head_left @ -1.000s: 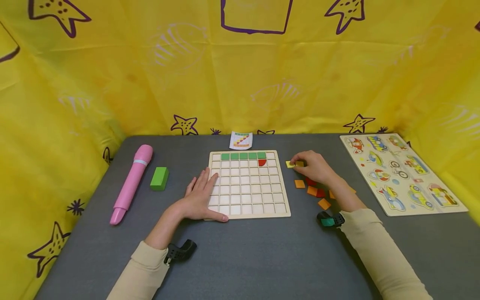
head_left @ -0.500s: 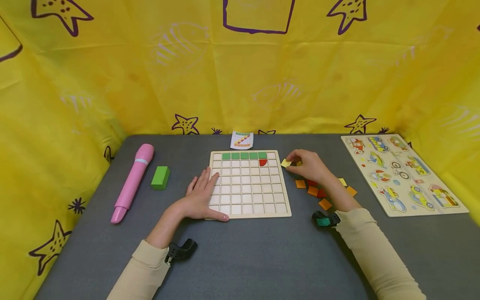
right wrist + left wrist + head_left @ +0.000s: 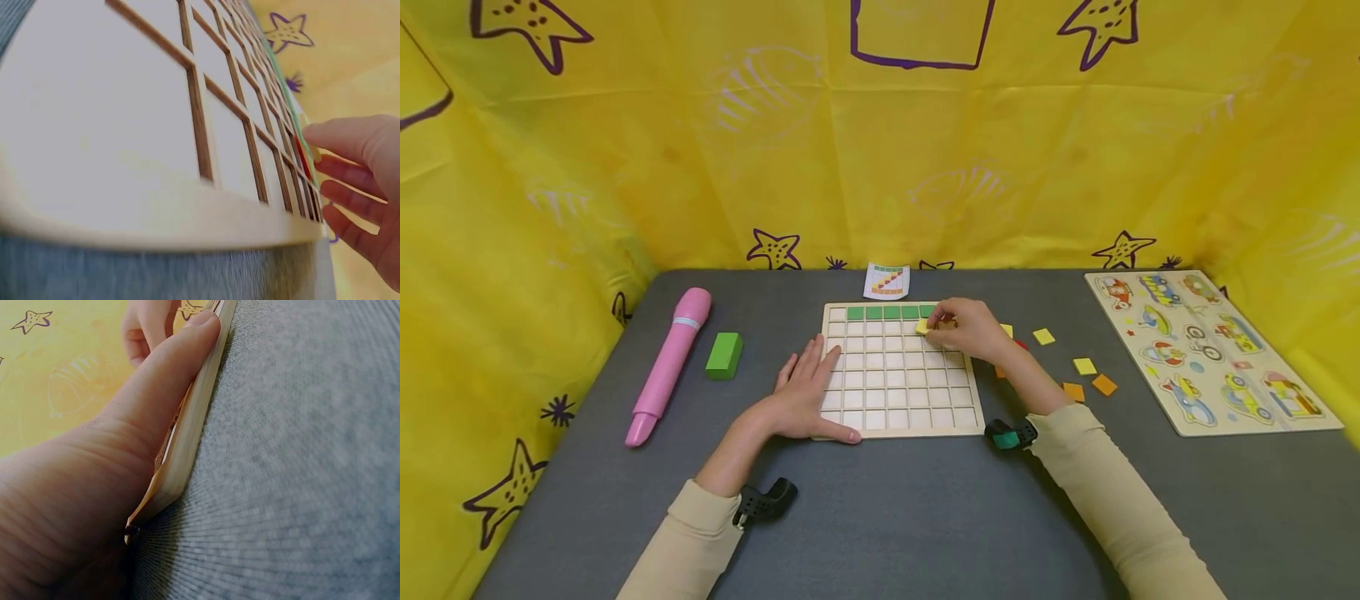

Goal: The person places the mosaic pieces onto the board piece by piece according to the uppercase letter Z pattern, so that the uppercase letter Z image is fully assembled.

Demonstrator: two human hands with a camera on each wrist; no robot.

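A wooden grid board (image 3: 887, 360) lies on the grey table. Along its back row runs a line of green square tiles (image 3: 891, 312). My left hand (image 3: 805, 396) rests flat on the board's left edge, fingers extended, thumb (image 3: 181, 356) along the front edge. Over the board's back right, my right hand (image 3: 966, 327) pinches a yellow square tile (image 3: 922, 327) between thumb and fingertips. Under that tile, the right wrist view shows a red piece (image 3: 304, 156) in the grid; the hand hides it in the head view.
Loose yellow tiles (image 3: 1043, 337) and orange tiles (image 3: 1104, 384) lie right of the board, partly behind my forearm. A pattern card (image 3: 887, 282) stands behind it. A green block (image 3: 724, 356) and pink microphone (image 3: 668, 367) lie left, a picture puzzle board (image 3: 1213, 354) far right.
My right hand has picked up a yellow tile from beside the board and carried it left, over the red piece near the back right. The left hand has stayed in place.
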